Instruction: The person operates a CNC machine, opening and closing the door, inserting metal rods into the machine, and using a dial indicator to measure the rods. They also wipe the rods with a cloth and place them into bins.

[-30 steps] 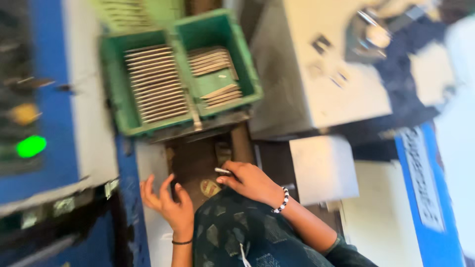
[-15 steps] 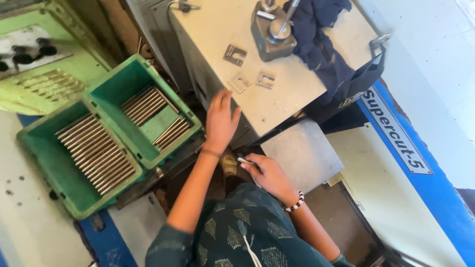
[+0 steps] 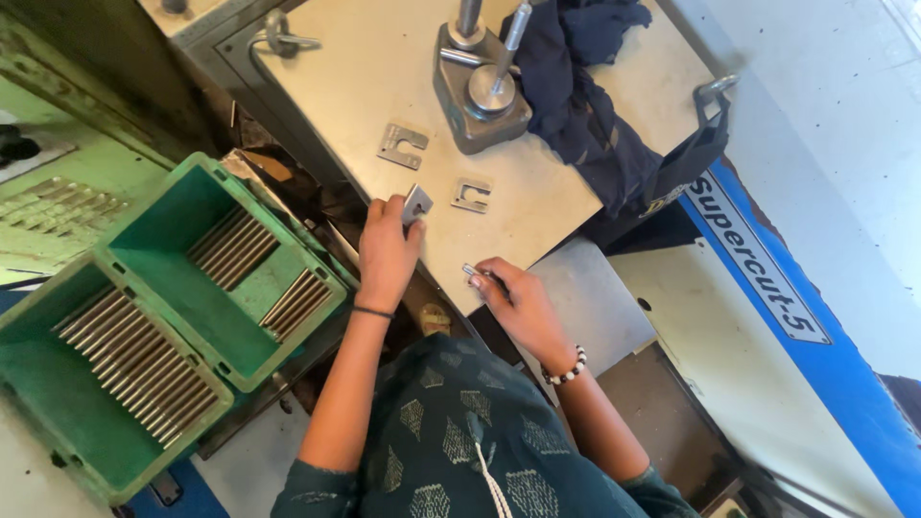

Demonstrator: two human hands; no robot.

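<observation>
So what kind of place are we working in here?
Likely a metalworking shop: a steel worktable with a metal fixture, flat metal plates, and green crates of metal rods.

The tabletop (image 3: 384, 77) was dull, smooth sheet metal. Flat notched plates (image 3: 402, 146) were matt grey metal, like the small plate (image 3: 416, 202) held up. Green bins (image 3: 153, 240) were scuffed plastic holding shiny metal rods (image 3: 134, 360). Dark cloth (image 3: 585, 105) lay crumpled.

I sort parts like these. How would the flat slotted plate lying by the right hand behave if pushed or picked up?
The slotted plate looks like thin metal, so probably stiff. Lying flat on the smooth steel table, it would likely slide, not roll. Its low edges may be awkward to lift.
</observation>
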